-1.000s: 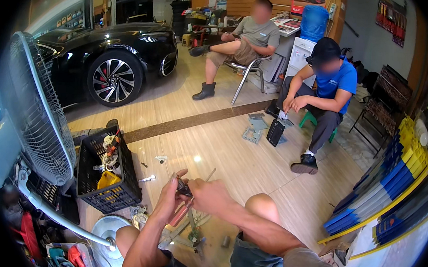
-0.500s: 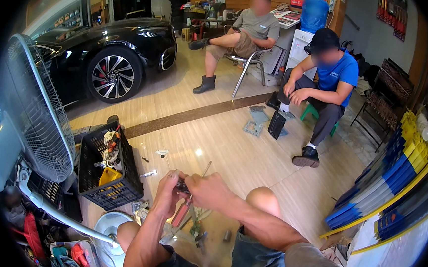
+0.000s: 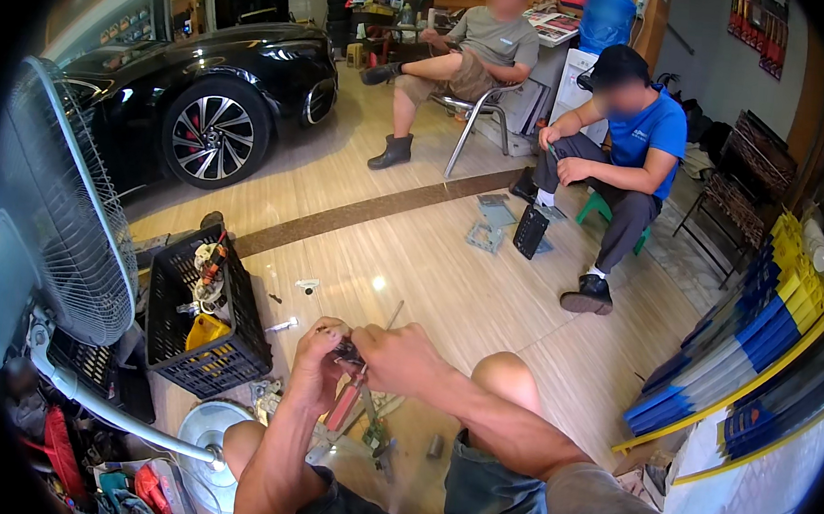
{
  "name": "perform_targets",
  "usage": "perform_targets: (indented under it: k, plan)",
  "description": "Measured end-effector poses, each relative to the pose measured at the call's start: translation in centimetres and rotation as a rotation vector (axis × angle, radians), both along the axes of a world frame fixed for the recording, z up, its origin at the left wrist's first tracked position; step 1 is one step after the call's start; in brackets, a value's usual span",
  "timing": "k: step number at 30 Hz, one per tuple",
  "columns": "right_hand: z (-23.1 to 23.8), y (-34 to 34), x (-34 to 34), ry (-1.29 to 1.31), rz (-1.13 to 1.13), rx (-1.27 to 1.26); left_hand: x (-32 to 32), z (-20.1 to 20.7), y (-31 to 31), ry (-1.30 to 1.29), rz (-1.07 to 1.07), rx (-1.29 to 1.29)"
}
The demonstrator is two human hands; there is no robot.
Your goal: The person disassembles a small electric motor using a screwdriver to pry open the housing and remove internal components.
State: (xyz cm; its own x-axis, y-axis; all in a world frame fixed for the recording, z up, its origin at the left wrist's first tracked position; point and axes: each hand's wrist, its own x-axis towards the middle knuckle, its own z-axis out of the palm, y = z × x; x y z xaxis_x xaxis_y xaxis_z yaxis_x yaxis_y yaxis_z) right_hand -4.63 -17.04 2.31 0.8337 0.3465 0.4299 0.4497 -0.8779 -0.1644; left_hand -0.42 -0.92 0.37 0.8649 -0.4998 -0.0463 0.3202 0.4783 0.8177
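Observation:
My left hand (image 3: 317, 357) is closed around a small dark part (image 3: 348, 350), mostly covered by fingers; its kind does not show. Against it, my right hand (image 3: 400, 356) is closed on a screwdriver (image 3: 343, 407). The thin shaft sticks out above the knuckles, away from me, and the red handle slants down below the hand. Both hands meet in front of my knees. Beneath them on the floor lie a green piece like a circuit board (image 3: 376, 436), several scraps and a small grey cylinder (image 3: 435, 446).
A black crate (image 3: 204, 367) with tools and a yellow item stands left, beside a large fan (image 3: 81, 205). Small white pieces (image 3: 307, 287) lie ahead. A co-worker in blue (image 3: 645, 130) sits near metal plates (image 3: 485, 236); another person sits farther back. A black car (image 3: 223, 91) is parked behind.
My hands stay together with the part and screwdriver, nearly unmoved. The seated person at the back has raised one hand, and the co-worker in blue has lifted the hands, now holding something small.

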Motion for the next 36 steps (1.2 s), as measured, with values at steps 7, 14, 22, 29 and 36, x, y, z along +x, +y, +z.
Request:
perform_targets:
  k: [7, 14, 22, 29, 36]
  plan:
    - [-0.9, 0.0, 0.6, -0.076, 0.007, 0.041, 0.1, 0.3, 0.2, 0.016, -0.011, -0.004]
    - [-0.4, -0.3, 0.7, 0.029, 0.034, 0.038, -0.1, -0.1, 0.0, -0.106, 0.026, 0.027]
    - [-1.1, -0.9, 0.7, -0.025, 0.022, -0.028, 0.1, -0.4, 0.2, -0.038, -0.043, 0.036]
    - [-1.4, -1.3, 0.5, 0.036, 0.019, -0.023, 0.3, -1.1, -0.3, -0.031, -0.060, 0.039]
    - [-1.4, -1.4, 0.7, 0.078, 0.002, -0.047, 0.3, -1.0, -0.1, -0.093, -0.091, 0.070]
